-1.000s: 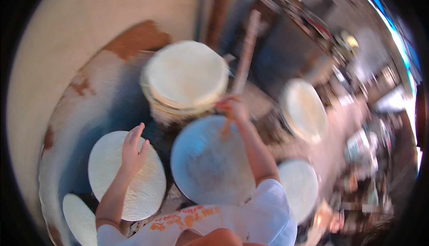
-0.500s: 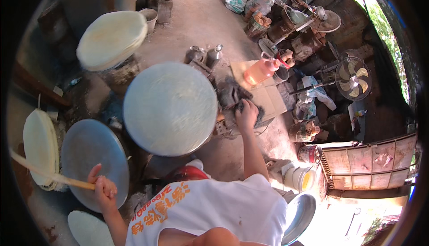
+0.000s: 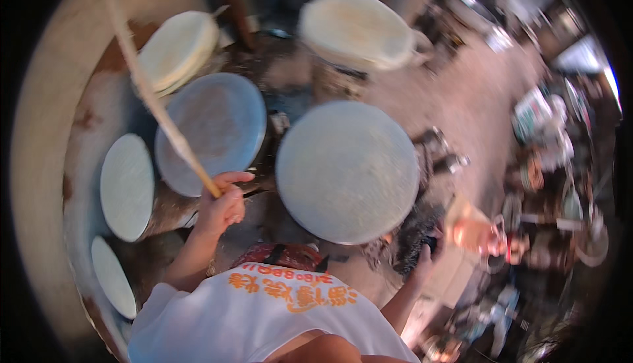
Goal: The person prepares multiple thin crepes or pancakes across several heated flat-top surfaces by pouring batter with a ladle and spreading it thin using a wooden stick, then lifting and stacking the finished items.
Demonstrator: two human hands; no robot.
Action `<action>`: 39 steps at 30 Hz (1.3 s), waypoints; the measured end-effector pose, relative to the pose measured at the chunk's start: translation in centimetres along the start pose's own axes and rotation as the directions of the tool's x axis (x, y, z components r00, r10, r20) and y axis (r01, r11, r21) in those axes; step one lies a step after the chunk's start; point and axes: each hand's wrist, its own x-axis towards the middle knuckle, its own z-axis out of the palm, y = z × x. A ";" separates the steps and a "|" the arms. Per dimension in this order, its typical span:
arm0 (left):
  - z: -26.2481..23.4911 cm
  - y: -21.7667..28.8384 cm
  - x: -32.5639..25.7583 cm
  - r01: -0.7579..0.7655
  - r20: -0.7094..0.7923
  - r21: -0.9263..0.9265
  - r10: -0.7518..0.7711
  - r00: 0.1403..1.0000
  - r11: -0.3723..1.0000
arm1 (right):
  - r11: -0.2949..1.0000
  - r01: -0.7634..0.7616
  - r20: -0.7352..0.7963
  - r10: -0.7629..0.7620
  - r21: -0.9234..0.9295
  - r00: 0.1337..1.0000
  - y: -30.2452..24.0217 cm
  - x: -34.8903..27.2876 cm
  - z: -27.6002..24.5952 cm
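My left hand (image 3: pixel 223 206) is closed round the lower end of a long, pale wooden stick (image 3: pixel 158 109), one finger stretched out. The stick slants up and left past the edge of a grey-blue round plate (image 3: pixel 214 129). In front of me lies a large round griddle (image 3: pixel 346 172), its surface covered by a thin, pale, mottled film. Just right of its near edge, my right hand (image 3: pixel 427 257) grips a black, fuzzy thing (image 3: pixel 414 234), blurred; its kind is unclear. A clear jug of pinkish-orange liquid (image 3: pixel 471 232) stands beside that hand.
Stacks of thin, pale round sheets stand at the far middle (image 3: pixel 356 30) and far left (image 3: pixel 177 52). More pale discs (image 3: pixel 127 187) lie along the left wall. Metal bottles (image 3: pixel 442 149) stand beyond the griddle. Cardboard (image 3: pixel 448 277) lies under the jug; bags (image 3: pixel 537 119) and clutter line the right.
The view has swung left, so the griddle and jug sit farther right in it. My left hand still holds the stick, and my right hand still has the black fuzzy thing.
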 end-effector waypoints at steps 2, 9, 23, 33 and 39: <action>-2.0 1.1 -2.2 -0.055 -0.073 -0.005 0.054 0.996 0.998 | 1.000 -0.004 0.281 0.001 0.013 0.960 -4.3 1.4 10.4; -10.8 3.1 -11.9 -0.205 -0.408 -0.011 0.183 0.895 0.979 | 0.783 0.608 0.764 -0.311 -0.132 0.566 -9.0 -6.4 41.9; -26.5 3.5 -17.2 -0.321 -0.714 -0.031 0.203 0.669 0.947 | 0.492 0.853 0.861 -0.344 -0.174 0.374 -7.2 -9.6 61.7; -28.1 4.6 -15.2 -0.326 -0.710 -0.064 0.187 0.679 0.943 | 0.423 0.853 0.678 -0.531 -0.307 0.508 -4.6 0.6 63.8; -26.4 5.4 -12.5 -0.278 -0.786 -0.048 0.135 0.603 0.959 | 0.520 0.816 0.909 -0.416 0.252 -0.016 -6.2 -13.6 64.1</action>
